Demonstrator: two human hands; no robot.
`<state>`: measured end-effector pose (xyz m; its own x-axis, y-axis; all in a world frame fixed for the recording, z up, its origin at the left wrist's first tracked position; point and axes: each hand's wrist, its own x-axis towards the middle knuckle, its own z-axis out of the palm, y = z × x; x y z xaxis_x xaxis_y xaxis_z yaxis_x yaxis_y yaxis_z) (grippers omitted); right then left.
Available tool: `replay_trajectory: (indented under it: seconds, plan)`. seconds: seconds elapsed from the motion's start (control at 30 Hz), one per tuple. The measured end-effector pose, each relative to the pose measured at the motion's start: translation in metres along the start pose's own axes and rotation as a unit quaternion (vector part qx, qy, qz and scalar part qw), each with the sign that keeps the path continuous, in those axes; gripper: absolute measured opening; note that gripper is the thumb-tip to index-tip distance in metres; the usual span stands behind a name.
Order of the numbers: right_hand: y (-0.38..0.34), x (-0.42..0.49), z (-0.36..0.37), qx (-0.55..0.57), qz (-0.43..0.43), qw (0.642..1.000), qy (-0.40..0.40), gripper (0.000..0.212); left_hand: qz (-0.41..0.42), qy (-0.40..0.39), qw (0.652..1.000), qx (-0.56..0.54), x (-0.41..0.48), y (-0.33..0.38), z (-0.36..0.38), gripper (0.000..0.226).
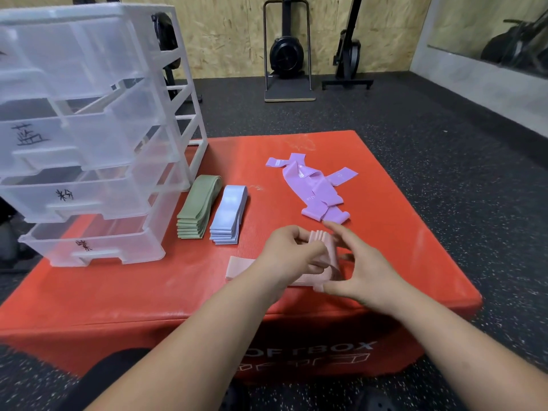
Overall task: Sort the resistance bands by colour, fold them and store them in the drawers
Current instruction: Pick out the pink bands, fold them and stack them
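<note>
- Red padded box (118, 295): set on a black speckled floor (444, 161) and used as the work surface; white lettering is printed on its near side.
- Drawer unit (89, 137): clear plastic in a white frame, placed on the far left corner of the box. Several drawers are stacked in it, and handwritten black marks are borne on three of the lower fronts.
- Green bands (197, 207): folded flat and stacked in a neat pile, laid just right of the drawer unit.
- Blue bands (229, 215): folded and stacked likewise, laid just beside the green pile on its right, apart from it.
- Purple bands (314, 188): left unfolded in a loose, overlapping heap on the far right part of the box, well apart from the two piles.
- Pink bands (324, 253): held upright as a folded bundle near the middle of the near edge; a flat length (237, 266) is laid out to the left under the left wrist.
- Left hand (290, 253): its fingers are curled round the left side of the pink bundle, which is gripped.
- Right hand (364, 274): the bundle is grasped from the right, with the thumb at its near end and the forefinger stretched along its far end.
- Exercise machines (287, 51): stood against a chipboard wall (225, 34) at the far side.
</note>
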<state>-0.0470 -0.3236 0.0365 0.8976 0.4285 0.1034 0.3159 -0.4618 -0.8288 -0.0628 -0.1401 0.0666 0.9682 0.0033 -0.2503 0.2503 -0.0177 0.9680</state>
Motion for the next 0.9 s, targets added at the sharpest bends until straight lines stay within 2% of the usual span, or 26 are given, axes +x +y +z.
replay_trajectory:
  seconds: [0.2,0.43,0.73,0.8,0.83,0.9]
  plan:
    - [0.007,0.013,0.019,-0.020,0.002,0.999,0.049,0.087,0.021,0.028,0.999,-0.024,-0.008,0.017,-0.023,0.008]
    - [-0.003,0.027,0.044,-0.086,-0.017,0.996,0.018,0.089,0.017,0.095,0.994,-0.047,-0.019,0.027,-0.078,0.004]
    - [-0.012,0.035,0.070,-0.183,-0.066,0.981,-0.017,0.083,-0.025,0.194,0.981,0.010,-0.029,-0.014,-0.144,0.014]
    - [-0.010,0.034,0.071,-0.200,-0.071,0.977,-0.026,0.082,-0.035,0.212,0.976,0.032,-0.027,-0.025,-0.149,0.008]
    - [-0.009,0.034,0.071,-0.204,-0.073,0.976,-0.027,0.082,-0.042,0.219,0.974,0.044,-0.025,-0.029,-0.151,0.010]
    - [-0.006,0.033,0.070,-0.210,-0.076,0.975,-0.023,0.081,-0.050,0.221,0.969,0.101,-0.024,-0.036,-0.154,0.037]
